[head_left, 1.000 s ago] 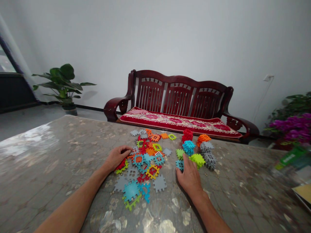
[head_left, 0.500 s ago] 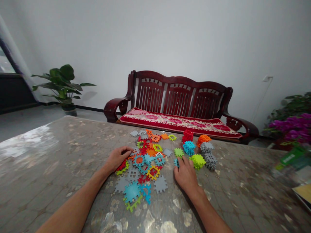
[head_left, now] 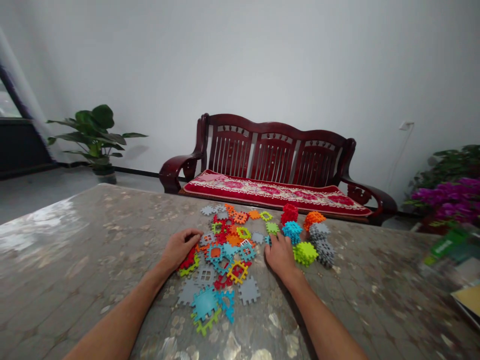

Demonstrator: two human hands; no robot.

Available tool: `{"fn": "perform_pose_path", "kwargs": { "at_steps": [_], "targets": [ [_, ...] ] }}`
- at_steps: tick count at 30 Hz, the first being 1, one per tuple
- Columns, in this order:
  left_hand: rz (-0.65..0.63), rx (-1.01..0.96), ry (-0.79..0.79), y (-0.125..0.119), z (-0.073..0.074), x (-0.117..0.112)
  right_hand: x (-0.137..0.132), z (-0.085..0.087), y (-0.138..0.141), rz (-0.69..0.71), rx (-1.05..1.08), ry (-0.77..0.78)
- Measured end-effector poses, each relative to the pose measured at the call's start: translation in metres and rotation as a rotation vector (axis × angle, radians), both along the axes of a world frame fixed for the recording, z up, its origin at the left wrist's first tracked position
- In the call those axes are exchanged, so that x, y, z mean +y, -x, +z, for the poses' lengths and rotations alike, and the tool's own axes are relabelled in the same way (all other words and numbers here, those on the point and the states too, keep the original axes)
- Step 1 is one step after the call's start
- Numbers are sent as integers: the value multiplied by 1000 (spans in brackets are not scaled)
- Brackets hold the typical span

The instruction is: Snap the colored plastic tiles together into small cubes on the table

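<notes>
While the right hand (head_left: 282, 257) is palm down over the table (head_left: 93, 280), its fingers are slightly bent and a bit apart, tips right at a green piece (head_left: 272, 228). A sliver of blue piece (head_left: 267, 239) pokes out by the index finger, but most of it's hidden, so I can't tell if it's gripped or just under the hand.

The left hand (head_left: 183, 246) is curled, thumb and fingertips close together beside a gray window piece (head_left: 207, 239) at the left side of the pile (head_left: 232, 240). Can't tell if it's pinching anything. A red piece (head_left: 189, 259) and a lime frame (head_left: 190, 266) stick out next to it.

The pile lies between the hands, running from near the table's far edge toward its near side. There's a yellow frame (head_left: 237, 271) with red showing under it, then a gray square (head_left: 249, 291), and a blue square (head_left: 205, 303) at the near end.

Over to the right are the stacks: red stack (head_left: 289, 214) closest to the far edge, orange stack (head_left: 314, 220) beside it, blue stack (head_left: 292, 232) and lime stack (head_left: 305, 253) nearer, gray ones on the right.

Beyond the far edge is a sofa (head_left: 270, 159), with a plant (head_left: 98, 130) past the far left corner.
</notes>
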State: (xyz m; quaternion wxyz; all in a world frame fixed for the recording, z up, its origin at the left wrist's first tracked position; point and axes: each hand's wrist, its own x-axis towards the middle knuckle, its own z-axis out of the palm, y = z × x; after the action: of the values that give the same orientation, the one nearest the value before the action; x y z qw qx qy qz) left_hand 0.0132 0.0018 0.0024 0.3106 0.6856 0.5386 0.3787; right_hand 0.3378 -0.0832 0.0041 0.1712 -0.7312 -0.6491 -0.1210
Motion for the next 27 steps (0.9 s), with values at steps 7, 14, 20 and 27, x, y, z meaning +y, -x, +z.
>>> {"fn": "perform_pose_path", "kwargs": {
  "at_steps": [7, 14, 20, 27],
  "targets": [
    [52, 20, -9, 1, 2, 0, -11, -10, -8, 5, 96, -112],
    [180, 77, -55, 6, 0, 3, -18, -9, -9, -52, 85, -129],
    [170, 89, -23, 7, -4, 6, -27, -2, 3, 43, 133, -175],
    [150, 75, -17, 7, -6, 7, -30, -1, 22, 316, 366, -139]
  ]
}}
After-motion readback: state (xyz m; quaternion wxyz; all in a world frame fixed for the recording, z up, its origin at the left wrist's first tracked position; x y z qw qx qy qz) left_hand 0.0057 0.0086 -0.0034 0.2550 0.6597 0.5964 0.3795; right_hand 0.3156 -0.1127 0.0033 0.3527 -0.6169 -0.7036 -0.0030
